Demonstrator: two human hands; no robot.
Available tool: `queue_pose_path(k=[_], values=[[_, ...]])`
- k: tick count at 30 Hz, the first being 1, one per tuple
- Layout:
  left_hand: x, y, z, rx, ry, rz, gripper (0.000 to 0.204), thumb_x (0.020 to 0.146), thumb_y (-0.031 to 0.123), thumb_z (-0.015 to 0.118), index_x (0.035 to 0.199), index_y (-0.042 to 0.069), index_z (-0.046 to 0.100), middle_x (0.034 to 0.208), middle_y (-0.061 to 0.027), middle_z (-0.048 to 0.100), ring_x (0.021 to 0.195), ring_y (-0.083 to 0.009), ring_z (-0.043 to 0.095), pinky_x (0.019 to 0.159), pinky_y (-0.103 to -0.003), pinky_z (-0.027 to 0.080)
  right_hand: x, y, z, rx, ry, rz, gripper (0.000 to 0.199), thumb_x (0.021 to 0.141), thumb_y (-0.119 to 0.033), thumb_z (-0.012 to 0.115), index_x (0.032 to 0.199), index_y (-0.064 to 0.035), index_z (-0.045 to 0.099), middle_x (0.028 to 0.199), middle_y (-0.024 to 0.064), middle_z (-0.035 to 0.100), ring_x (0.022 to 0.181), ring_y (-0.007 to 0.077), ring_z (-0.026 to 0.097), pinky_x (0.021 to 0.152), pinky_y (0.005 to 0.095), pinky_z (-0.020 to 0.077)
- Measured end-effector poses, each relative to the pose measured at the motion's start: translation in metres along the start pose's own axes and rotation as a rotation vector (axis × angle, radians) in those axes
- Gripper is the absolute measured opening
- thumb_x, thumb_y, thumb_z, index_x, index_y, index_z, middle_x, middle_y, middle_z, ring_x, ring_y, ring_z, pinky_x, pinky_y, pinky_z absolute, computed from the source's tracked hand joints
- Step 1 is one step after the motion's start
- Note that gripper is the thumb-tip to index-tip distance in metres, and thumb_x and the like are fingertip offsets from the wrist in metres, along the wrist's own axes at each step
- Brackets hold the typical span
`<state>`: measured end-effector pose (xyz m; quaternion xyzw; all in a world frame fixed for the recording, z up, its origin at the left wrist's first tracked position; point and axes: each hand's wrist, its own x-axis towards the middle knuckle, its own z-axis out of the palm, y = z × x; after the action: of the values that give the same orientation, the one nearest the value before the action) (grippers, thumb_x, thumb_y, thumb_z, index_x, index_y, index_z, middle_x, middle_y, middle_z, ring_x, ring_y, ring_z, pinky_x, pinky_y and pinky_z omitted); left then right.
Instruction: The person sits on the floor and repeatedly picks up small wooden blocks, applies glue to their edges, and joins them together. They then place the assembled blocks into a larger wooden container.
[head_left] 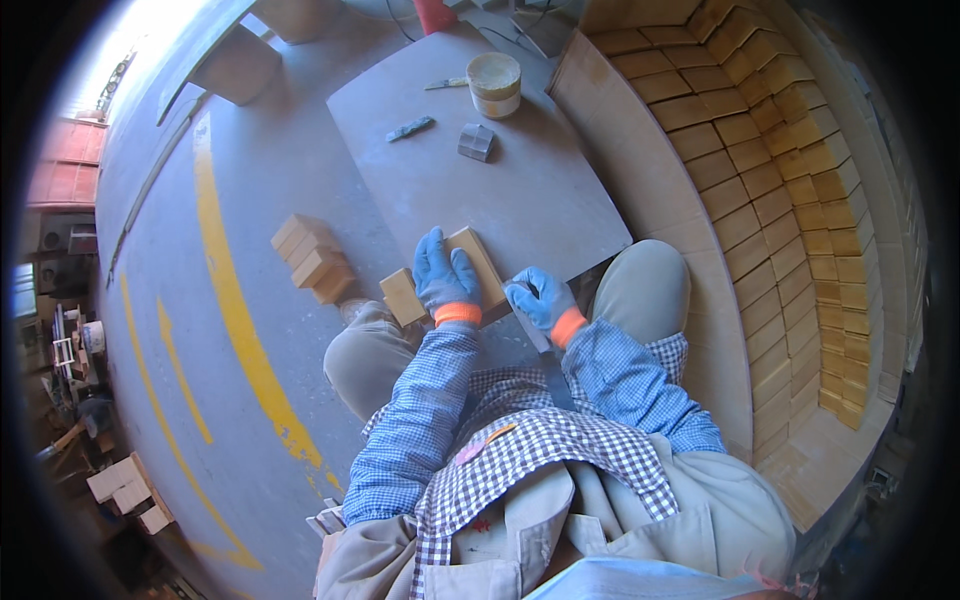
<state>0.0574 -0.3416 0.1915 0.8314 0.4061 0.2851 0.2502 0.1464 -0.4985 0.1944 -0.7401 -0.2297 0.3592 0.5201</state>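
Observation:
My left hand (442, 275), in a blue glove with an orange cuff, rests at the near edge of a grey board (560, 205). It holds a pale wooden block (478, 262), the thumb lying over its face and the fingers stretched along the left side. A smaller wooden block (402, 296) sits just left of that wrist. To the right of the held block, my right hand (542, 298), gloved alike, is closed with fingertips pinched together. What it pinches is too small to make out. Below it runs a narrow grey strip (533, 332), whose kind I cannot tell.
On the board are a white tub (495, 84), a brush (446, 84), a blue-grey stick-like piece (411, 129) and a grey block (476, 142). Stacked wooden blocks (312, 258) stand on the floor at left. A large carton (660, 190) at right holds rows of wooden blocks.

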Motion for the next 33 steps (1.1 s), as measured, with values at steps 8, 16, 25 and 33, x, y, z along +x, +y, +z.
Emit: queue_pose_path(k=[8,16,25,33], values=[[-0.002,0.0,0.0,0.072,-0.008,0.019,0.047,0.093,0.026,0.056,0.136,0.008,0.052,0.134,-0.0184,0.053,0.118,-0.0403,0.053,0.1,-0.048,0.044,0.043,-0.028,0.028,-0.42,0.292,-0.28,0.023,0.088,-0.021,0.067,0.076,-0.0066,0.054,0.071,0.0172,0.06,0.061,0.0388,0.059,0.057,0.0432,0.0489],[0.001,0.008,-0.006,0.096,0.006,0.047,0.047,0.094,0.028,0.055,0.135,0.006,0.052,0.129,-0.0199,0.056,0.115,-0.0402,0.055,0.099,-0.048,0.044,0.069,-0.047,0.029,-0.422,0.213,-0.22,0.011,0.087,-0.019,0.064,0.082,-0.0103,0.058,0.081,0.0188,0.064,0.075,0.0415,0.063,0.065,0.0493,0.0508],[0.002,0.007,-0.005,0.1,-0.028,0.012,0.047,0.092,0.026,0.056,0.134,0.006,0.052,0.131,-0.0197,0.054,0.117,-0.0401,0.054,0.098,-0.049,0.044,0.082,-0.03,0.029,-0.243,0.106,-0.025,0.025,0.09,-0.028,0.065,0.083,-0.0059,0.058,0.076,0.0169,0.063,0.063,0.0325,0.057,0.065,0.0412,0.051],[0.0,0.005,-0.001,0.076,0.011,0.015,0.046,0.092,0.024,0.056,0.134,0.006,0.052,0.128,-0.0194,0.055,0.116,-0.0397,0.053,0.099,-0.048,0.044,0.03,0.016,0.005,0.085,-0.195,0.071,0.023,0.09,-0.029,0.068,0.083,-0.0075,0.062,0.073,0.0042,0.062,0.067,0.0111,0.054,0.064,0.0316,0.0488]])
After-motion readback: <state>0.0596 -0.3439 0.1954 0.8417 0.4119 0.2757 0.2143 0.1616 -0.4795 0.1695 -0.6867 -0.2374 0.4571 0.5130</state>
